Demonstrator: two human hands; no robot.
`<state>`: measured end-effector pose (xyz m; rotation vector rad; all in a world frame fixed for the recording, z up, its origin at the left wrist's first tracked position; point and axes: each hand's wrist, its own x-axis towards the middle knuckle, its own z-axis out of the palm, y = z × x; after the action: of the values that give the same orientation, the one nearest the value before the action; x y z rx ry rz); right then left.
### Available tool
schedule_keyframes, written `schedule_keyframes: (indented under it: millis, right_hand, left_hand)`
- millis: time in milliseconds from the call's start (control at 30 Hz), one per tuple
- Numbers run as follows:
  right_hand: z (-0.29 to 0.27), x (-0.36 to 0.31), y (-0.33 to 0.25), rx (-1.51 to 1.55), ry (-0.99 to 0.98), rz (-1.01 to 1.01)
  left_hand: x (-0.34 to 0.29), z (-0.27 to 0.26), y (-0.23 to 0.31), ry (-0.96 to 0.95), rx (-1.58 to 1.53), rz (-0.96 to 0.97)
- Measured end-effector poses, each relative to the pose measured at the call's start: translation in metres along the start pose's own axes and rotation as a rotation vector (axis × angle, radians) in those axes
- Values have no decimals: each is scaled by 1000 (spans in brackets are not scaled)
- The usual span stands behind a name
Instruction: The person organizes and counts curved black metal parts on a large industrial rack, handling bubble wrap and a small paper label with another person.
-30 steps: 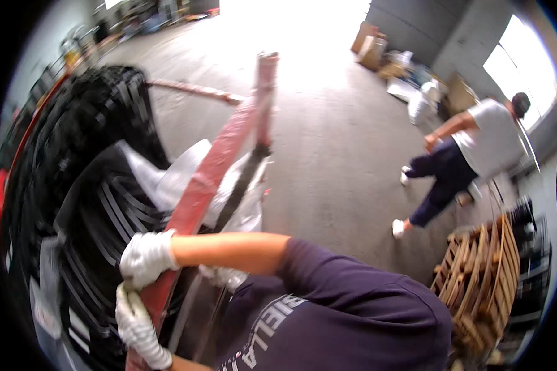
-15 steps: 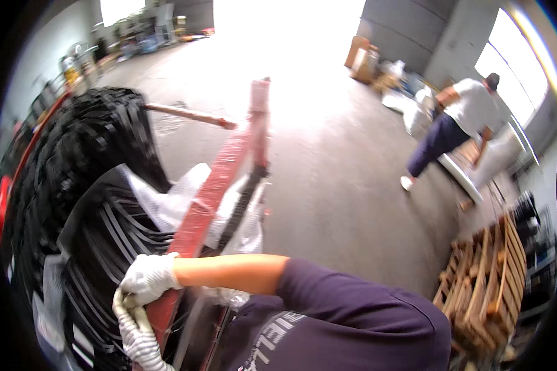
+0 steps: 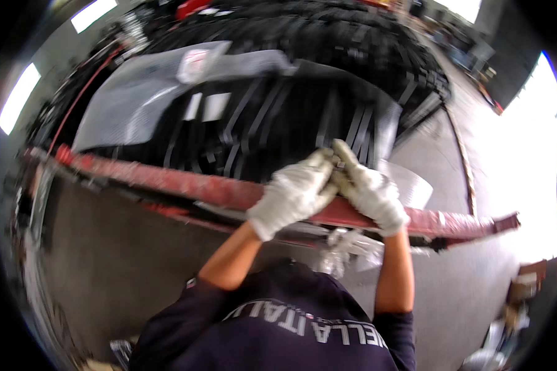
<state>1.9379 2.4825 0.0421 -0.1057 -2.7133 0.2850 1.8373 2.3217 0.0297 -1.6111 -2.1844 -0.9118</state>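
My left hand point(image 3: 294, 193) and my right hand point(image 3: 374, 193), both in whitish knit gloves, meet over a worn red metal bar point(image 3: 185, 187). Their fingertips pinch together on something small, too blurred to name. Just past my fingers lie many long black strips point(image 3: 260, 117), packed side by side with pale edges. Two small white labels point(image 3: 215, 107) show on the strips. Clear wrapping point(image 3: 130, 111) covers part of the bundle at the left and along its far edge.
A larger heap of black strips point(image 3: 353, 37) rises behind. At the right, a thin rod point(image 3: 461, 154) runs toward the bar. Crumpled clear plastic point(image 3: 337, 250) hangs below the bar near me. Cardboard boxes point(image 3: 526, 281) stand on the floor at the far right.
My view has swung left toward the black strips; the other person and the wooden pallets are out of sight. My hands now meet at the fingertips over the bar.
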Motion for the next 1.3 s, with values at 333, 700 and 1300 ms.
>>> schedule_keyframes:
  millis: [333,700,1300]
  right_hand:
    - [7,5,7,249,-13,27]
    - [5,5,6,252,-14,29]
    - [3,4,9,219,-31,58]
  left_hand:
    - [6,12,-5,-203,-16,-153]
    - [7,7,-1,-146,-4,-98]
    - [9,6,1,-221,47,-166]
